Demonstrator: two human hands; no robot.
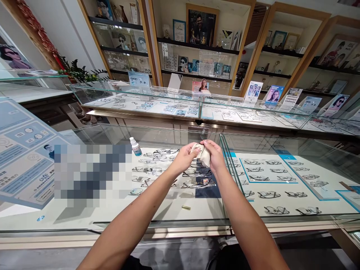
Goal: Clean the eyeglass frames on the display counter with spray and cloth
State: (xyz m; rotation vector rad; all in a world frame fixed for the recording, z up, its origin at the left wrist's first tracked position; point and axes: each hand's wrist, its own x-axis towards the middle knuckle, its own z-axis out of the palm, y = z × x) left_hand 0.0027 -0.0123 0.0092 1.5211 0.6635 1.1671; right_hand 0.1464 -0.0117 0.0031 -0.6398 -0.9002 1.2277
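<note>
a glass-topped display counter (160, 210) spans the foreground. on a clock face centred on it, twelve at the far side, a small white bottle with a blue label (136, 148) stands upright at ten. a blue printed panel (25, 161) leans at nine, beside a blurred patch, and a small blue sticker (41, 218) lies at eight. rows of eyeglasses (269, 194) show through the glass toward three, some on a blue-edged tray (270, 182). a short gold-coloured piece (186, 207) lies at six, on or under the glass, unclear which.
</note>
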